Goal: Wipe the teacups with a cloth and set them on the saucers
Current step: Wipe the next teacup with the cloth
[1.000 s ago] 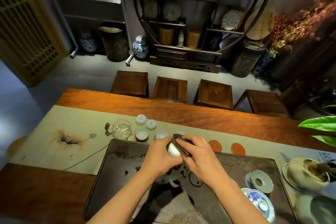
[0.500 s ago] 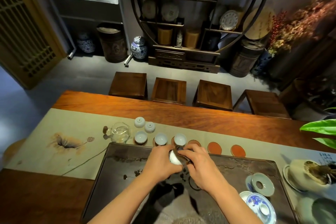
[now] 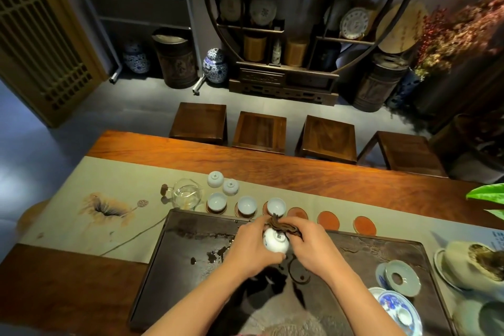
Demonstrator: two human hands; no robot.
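My left hand (image 3: 252, 249) grips a small white teacup (image 3: 275, 241), tipped with its foot toward me, above the dark tea tray (image 3: 191, 267). My right hand (image 3: 309, 247) presses a dark brown cloth (image 3: 283, 225) against the cup's far side. Along the tray's far edge, three white teacups (image 3: 276, 206) stand upright on red-brown saucers. To their right lie three bare saucers (image 3: 328, 220). Two more cups (image 3: 215, 179) stand upside down on the runner behind.
A glass pitcher (image 3: 186, 196) stands left of the cups. At the right are a celadon lid (image 3: 402, 277), a blue-and-white dish (image 3: 395, 309) and a pale pot (image 3: 463, 266). The tray's surface is wet in patches. Four wooden stools (image 3: 260, 131) line the table's far side.
The cup has turned in my hands so its foot now faces me, with the cloth moved to its far side. My view has tilted down a little.
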